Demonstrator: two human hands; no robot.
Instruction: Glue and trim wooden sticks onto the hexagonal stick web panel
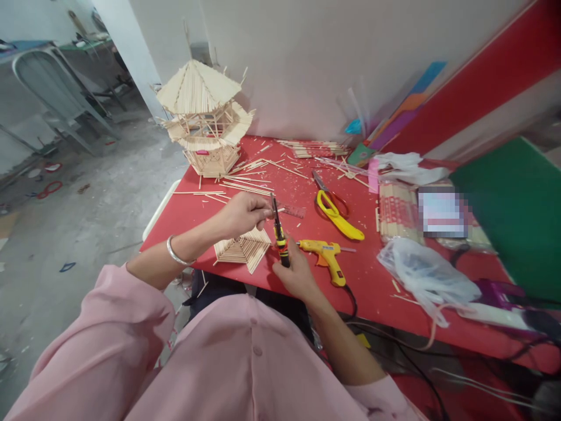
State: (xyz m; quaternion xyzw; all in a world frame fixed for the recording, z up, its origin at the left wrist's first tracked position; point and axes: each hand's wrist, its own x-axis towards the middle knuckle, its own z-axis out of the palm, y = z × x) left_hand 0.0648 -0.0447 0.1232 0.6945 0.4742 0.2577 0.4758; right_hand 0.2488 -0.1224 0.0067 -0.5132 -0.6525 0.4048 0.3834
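My right hand is wrapped round a pair of pliers with black, yellow and orange handles, seen nearly edge-on. Their narrow dark jaws point up and away from me. Close to the jaws, the fingers of my left hand are pinched around what looks like a thin wooden stick, mostly hidden. Below my left hand, at the table's front edge, lies a flat web-like panel of sticks. Just right of my right hand, a yellow glue gun lies on its side.
A stick-built pagoda model stands at the back left of the red table. Loose sticks, a clear ruler and yellow-handled scissors lie beyond my hands. Packed sticks and a plastic bag sit rightward.
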